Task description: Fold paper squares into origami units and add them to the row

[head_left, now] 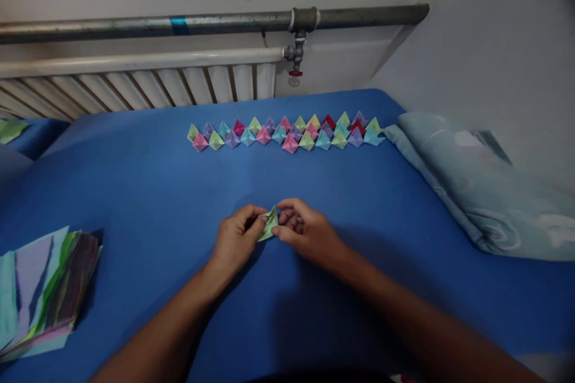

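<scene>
A small piece of light green folded paper (270, 225) is held between my two hands, just above the blue surface. My left hand (238, 236) pinches its left side between thumb and fingers. At its right edge is my right hand (309, 233), its thumb against the lower corner and the index fingertip by the upper point, the other fingers curled. Beyond the hands, several folded paper pieces (263, 136) in pink, green, purple, blue, red and yellow stand in close rows.
A stack of coloured paper sheets (58, 287) lies at the left on the blue bed-like surface (148, 191). At the right rests a folded pale blue-green blanket (485, 185). Behind are a white radiator (171, 87), a metal pipe (233, 22) and a red-handled valve (295, 73).
</scene>
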`<action>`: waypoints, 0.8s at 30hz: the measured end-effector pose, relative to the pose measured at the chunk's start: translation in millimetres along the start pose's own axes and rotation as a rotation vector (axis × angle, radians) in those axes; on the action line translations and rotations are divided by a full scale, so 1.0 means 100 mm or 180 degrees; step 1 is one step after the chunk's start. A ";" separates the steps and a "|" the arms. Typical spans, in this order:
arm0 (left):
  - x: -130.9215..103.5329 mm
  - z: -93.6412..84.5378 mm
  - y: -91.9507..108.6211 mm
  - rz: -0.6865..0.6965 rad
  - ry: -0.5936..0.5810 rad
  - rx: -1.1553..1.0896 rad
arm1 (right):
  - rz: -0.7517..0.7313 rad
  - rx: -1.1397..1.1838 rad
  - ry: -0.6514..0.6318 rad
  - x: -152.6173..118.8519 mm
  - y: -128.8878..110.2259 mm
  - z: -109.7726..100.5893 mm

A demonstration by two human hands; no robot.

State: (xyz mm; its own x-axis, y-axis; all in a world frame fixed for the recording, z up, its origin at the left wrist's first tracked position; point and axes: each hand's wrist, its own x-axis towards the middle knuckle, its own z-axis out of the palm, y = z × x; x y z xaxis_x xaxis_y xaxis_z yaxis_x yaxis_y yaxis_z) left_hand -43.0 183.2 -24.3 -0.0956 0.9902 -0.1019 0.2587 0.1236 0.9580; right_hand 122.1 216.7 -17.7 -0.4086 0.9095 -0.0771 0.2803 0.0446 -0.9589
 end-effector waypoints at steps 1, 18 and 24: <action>0.00 0.01 0.00 0.0001 0.0009 -0.0001 | -0.0017 -0.0107 0.0009 0.00 0.00 0.01; -0.05 0.06 0.03 0.0628 0.0042 0.0826 | -0.0589 -0.1260 0.0052 0.01 -0.01 0.04; -0.05 0.06 0.04 0.0392 0.0076 0.0690 | -0.0617 -0.1199 0.0059 0.00 -0.04 0.05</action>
State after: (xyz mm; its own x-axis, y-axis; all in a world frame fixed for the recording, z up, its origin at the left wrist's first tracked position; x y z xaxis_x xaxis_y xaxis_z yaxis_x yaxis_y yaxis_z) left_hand -35.5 179.3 -21.6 -0.0725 0.9972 0.0209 0.4698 0.0157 0.8826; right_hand 116.8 214.4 -15.4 -0.4702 0.8765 0.1029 0.4991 0.3603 -0.7881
